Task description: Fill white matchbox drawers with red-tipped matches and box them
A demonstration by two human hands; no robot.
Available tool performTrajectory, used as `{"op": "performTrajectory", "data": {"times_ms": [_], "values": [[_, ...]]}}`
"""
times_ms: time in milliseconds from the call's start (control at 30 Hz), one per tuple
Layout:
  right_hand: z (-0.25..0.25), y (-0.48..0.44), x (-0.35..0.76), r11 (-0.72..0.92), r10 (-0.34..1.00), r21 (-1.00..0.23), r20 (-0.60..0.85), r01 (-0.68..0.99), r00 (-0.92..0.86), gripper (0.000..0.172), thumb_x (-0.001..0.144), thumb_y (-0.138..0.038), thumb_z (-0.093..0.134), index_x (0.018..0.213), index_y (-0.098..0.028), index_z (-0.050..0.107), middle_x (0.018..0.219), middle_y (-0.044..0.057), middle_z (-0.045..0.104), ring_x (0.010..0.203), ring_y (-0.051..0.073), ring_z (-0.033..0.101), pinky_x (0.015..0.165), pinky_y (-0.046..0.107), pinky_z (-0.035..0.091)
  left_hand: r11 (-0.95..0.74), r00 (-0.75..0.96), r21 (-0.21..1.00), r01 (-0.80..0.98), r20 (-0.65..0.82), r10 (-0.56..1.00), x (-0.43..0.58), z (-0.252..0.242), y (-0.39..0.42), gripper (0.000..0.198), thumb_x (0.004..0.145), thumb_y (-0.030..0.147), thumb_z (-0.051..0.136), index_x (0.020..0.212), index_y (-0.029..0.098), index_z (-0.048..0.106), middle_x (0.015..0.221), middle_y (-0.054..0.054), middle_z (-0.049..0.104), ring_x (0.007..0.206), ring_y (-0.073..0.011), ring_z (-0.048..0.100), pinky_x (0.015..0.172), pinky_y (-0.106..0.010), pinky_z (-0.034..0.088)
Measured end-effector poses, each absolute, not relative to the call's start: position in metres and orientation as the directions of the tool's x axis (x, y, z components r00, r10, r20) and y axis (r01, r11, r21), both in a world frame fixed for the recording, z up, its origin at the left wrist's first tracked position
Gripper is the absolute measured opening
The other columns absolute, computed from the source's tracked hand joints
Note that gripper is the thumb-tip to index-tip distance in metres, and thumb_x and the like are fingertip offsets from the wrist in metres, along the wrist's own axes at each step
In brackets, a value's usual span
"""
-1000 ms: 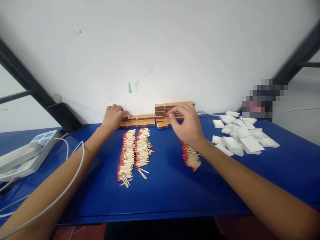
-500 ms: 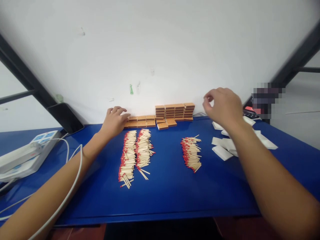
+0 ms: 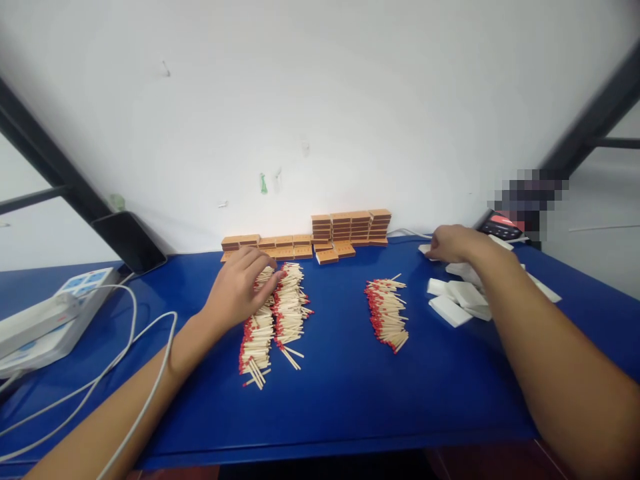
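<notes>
Matchsticks (image 3: 257,320) lie under left hand (image 3: 240,288); right hand (image 3: 450,243) touches white trays (image 3: 463,293).

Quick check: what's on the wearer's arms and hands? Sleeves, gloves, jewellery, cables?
Both forearms are bare, with no sleeves in view. The left hand and right hand wear no gloves; no rings or watch are visible. A white cable loops over the left forearm.
</notes>
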State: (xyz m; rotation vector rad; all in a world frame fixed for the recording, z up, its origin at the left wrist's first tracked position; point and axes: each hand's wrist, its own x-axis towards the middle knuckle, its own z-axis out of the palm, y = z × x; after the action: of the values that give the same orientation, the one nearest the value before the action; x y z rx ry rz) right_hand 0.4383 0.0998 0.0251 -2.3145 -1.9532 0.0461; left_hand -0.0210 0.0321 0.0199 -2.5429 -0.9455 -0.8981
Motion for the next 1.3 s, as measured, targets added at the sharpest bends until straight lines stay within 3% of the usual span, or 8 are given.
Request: {"op": "performTrajectory", "data": {"times_ms": [167,267,367,567,733,900,1067,1300], "values": [[0.050,0.071,0.378,0.164,0.981,-0.208,0.133,0.964,-0.139,0.014,0.089,-0.029,0.070,0.077,-0.023,0.070,0.075,0.005,0.070,0.067,0.019,0.060,0.066,0.035,0.041,-0.771,0.566,0.051,0.635,0.649,0.509,-0.013,0.019,0.025,0.016,0.104,0.030,0.059,0.110,0.017,0.068,0.100,-0.010,0.071,0.096,-0.0249,0.064,0.089,-0.043,0.052],[0.051,0.041,0.317,0.586,0.806,-0.249,0.278,0.771,-0.523,0.017,0.096,-0.033,0.067,0.082,-0.024,0.068,0.078,0.001,0.068,0.068,0.018,0.059,0.064,0.032,0.040,-0.783,0.574,0.109,0.612,0.620,0.535,-0.008,0.018,0.019,0.031,0.103,0.038,0.064,0.125,0.016,0.067,0.113,-0.013,0.072,0.106,-0.0269,0.064,0.095,-0.046,0.054],[0.038,0.015,0.269,0.757,0.641,-0.143,0.354,0.638,-0.681,0.017,0.102,-0.027,0.060,0.086,-0.023,0.065,0.085,0.002,0.066,0.073,0.018,0.060,0.062,0.031,0.038,-0.808,0.612,0.121,0.576,0.592,0.525,-0.005,0.015,0.017,0.048,0.100,0.046,0.068,0.136,0.014,0.062,0.117,-0.014,0.072,0.108,-0.0277,0.063,0.096,-0.048,0.054],[0.016,0.004,0.245,0.766,0.560,0.094,0.389,0.636,-0.732,0.017,0.103,-0.020,0.057,0.088,-0.021,0.063,0.087,0.004,0.066,0.071,0.018,0.059,0.059,0.032,0.035,-0.834,0.642,0.144,0.532,0.573,0.509,-0.005,0.014,0.017,0.034,0.100,0.042,0.070,0.124,0.018,0.067,0.106,-0.009,0.073,0.103,-0.0252,0.063,0.092,-0.043,0.053],[0.018,-0.012,0.233,0.685,0.685,-0.175,0.484,0.707,-0.544,0.018,0.102,-0.034,0.062,0.091,-0.021,0.063,0.083,0.002,0.067,0.067,0.017,0.058,0.061,0.031,0.036,-0.799,0.560,0.143,0.585,0.641,0.525,-0.015,0.017,0.023,0.030,0.100,0.041,0.070,0.118,0.017,0.067,0.103,-0.009,0.071,0.098,-0.0240,0.063,0.089,-0.041,0.052],[0.010,-0.046,0.207,0.616,0.778,-0.442,0.209,0.653,-0.592,0.024,0.088,-0.041,0.076,0.083,-0.022,0.063,0.081,0.000,0.067,0.065,0.016,0.057,0.061,0.032,0.035,-0.749,0.509,0.108,0.654,0.670,0.541,-0.024,0.014,0.034,0.022,0.099,0.034,0.070,0.113,0.017,0.067,0.103,-0.009,0.072,0.099,-0.0256,0.063,0.090,-0.042,0.051],[-0.002,-0.051,0.197,0.579,0.779,-0.428,0.038,0.694,-0.626,0.006,0.095,-0.024,0.067,0.092,-0.020,0.066,0.095,0.002,0.072,0.078,0.019,0.064,0.067,0.032,0.037,-0.765,0.539,0.069,0.641,0.668,0.512,-0.022,0.010,0.034,0.026,0.100,0.037,0.068,0.117,0.017,0.067,0.102,-0.009,0.072,0.099,-0.0257,0.064,0.091,-0.044,0.050],[0.006,-0.038,0.208,0.651,0.717,-0.251,-0.107,0.716,-0.689,0.012,0.105,-0.027,0.060,0.099,-0.018,0.066,0.107,0.005,0.073,0.084,0.021,0.069,0.068,0.032,0.038,-0.785,0.553,0.095,0.612,0.657,0.511,-0.022,0.008,0.034,0.029,0.100,0.039,0.068,0.116,0.015,0.067,0.103,-0.010,0.072,0.097,-0.0266,0.063,0.088,-0.043,0.051]]}}
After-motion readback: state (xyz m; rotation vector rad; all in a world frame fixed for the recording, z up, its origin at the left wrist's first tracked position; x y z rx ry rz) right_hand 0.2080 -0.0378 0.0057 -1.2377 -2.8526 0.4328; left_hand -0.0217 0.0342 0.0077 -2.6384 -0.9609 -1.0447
